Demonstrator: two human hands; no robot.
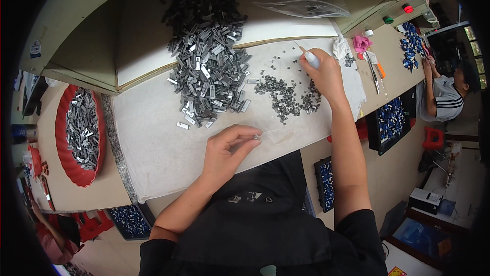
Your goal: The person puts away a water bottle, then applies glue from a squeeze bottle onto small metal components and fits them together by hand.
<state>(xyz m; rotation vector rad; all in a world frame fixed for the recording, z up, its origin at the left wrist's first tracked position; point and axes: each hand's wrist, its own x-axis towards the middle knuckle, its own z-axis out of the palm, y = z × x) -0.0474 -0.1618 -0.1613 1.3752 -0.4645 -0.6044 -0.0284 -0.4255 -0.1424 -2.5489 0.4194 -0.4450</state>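
My left hand (227,151) is over the near part of the white work surface (153,153), thumb and forefinger pinching a small metallic piece (256,136). Farther right, my right hand (326,74) is wrapped round a small white squeeze bottle (312,60) with a thin needle tip pointing up and left. Small dark metal parts (286,100) are scattered between the two hands. A large heap of grey rectangular pieces (206,72), some with silvery faces, spreads from the shelf down onto the surface. One such piece (253,81) lies beside the small parts.
At left stands a red scalloped basin (60,128) full of similar grey pieces. A clear plastic bag (311,8) lies on the shelf. Right of my hand are crumpled white tissue (341,47), a pink cloth (362,44) and hand tools (375,72). Another person (446,92) works at far right.
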